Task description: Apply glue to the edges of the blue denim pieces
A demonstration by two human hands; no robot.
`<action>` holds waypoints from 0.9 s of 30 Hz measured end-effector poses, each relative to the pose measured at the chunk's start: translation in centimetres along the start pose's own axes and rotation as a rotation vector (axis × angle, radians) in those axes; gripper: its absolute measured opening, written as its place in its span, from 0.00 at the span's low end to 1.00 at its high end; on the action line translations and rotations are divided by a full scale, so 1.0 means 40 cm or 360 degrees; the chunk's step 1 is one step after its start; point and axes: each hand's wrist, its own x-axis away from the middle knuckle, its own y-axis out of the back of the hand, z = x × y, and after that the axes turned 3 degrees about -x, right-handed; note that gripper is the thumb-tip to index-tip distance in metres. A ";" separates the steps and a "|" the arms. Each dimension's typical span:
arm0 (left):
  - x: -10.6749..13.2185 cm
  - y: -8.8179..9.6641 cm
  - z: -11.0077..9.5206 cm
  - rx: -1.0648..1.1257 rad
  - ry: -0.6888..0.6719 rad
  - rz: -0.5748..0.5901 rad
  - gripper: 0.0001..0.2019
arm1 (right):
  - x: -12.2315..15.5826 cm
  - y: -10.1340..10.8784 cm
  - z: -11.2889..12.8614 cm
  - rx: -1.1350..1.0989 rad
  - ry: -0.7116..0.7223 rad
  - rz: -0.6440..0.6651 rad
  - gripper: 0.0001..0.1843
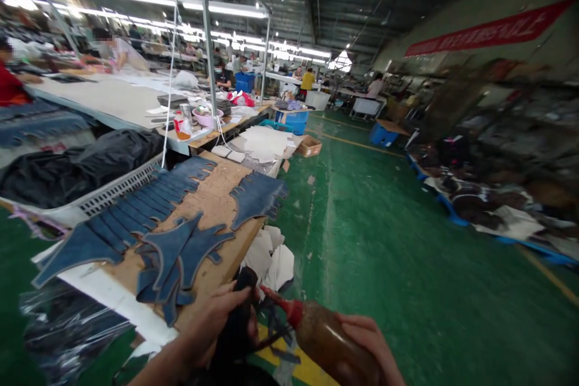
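My left hand [215, 316] is closed round a dark, strap-like piece [242, 307] near the bottom middle; its exact kind is not clear. In my right hand [368, 338] is a brown squeeze bottle [332, 338] with a red nozzle, tilted so that its tip points left at the dark piece. Whether the tip touches it I cannot tell. Ahead and left of my hands, blue cut leather pieces [169, 253] lie in a small pile on the brown board [205, 193]. A fringed row of blue pieces [136, 202] runs along the board's left side.
Left of the board stands a white crate [122, 190] with black material. Behind it, a long worktable [113, 96] holds a pink basin and papers. Green floor [362, 241] stretches right, towards piled material [493, 205] on blue pallets. Several people work farther back.
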 end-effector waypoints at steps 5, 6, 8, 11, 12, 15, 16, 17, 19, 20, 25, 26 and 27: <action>-0.114 -0.026 -0.014 0.0054 0.0079 0.0206 0.12 | -0.101 0.033 -0.073 0.0217 0.0252 0.0299 0.16; -0.139 -0.029 -0.022 0.0074 0.0070 0.0234 0.11 | -0.124 0.035 -0.091 0.0245 0.0281 0.0349 0.17; -0.188 -0.031 -0.043 0.0130 0.0060 0.0288 0.12 | -0.173 0.028 -0.125 0.0305 0.0318 0.0415 0.17; -0.252 -0.030 -0.082 0.0230 0.0052 0.0310 0.12 | -0.247 -0.005 -0.169 0.0418 0.0389 0.0511 0.16; -0.271 -0.029 -0.095 0.0253 0.0051 0.0296 0.12 | -0.269 -0.018 -0.182 0.0450 0.0395 0.0503 0.16; -0.313 -0.027 -0.134 0.0284 0.0052 0.0195 0.12 | -0.328 -0.055 -0.212 0.0462 0.0383 0.0439 0.14; -0.324 -0.026 -0.145 0.0289 0.0045 0.0149 0.11 | -0.344 -0.063 -0.219 0.0443 0.0374 0.0423 0.14; -0.332 -0.026 -0.155 0.0297 0.0035 0.0106 0.11 | -0.360 -0.070 -0.226 0.0421 0.0372 0.0417 0.13; -0.346 -0.026 -0.171 0.0324 0.0013 0.0040 0.11 | -0.390 -0.078 -0.242 0.0383 0.0371 0.0431 0.13; -0.351 -0.025 -0.176 0.0343 0.0002 0.0017 0.11 | -0.405 -0.081 -0.251 0.0362 0.0392 0.0464 0.13; -0.360 -0.034 -0.189 0.0410 -0.0126 -0.0158 0.11 | -0.481 -0.083 -0.319 0.0246 0.0575 0.0714 0.15; -0.359 -0.040 -0.189 0.0418 -0.0163 -0.0213 0.11 | -0.498 -0.082 -0.334 0.0222 0.0572 0.0715 0.15; -0.357 -0.050 -0.189 0.0430 -0.0197 -0.0268 0.11 | -0.515 -0.081 -0.348 0.0190 0.0576 0.0712 0.15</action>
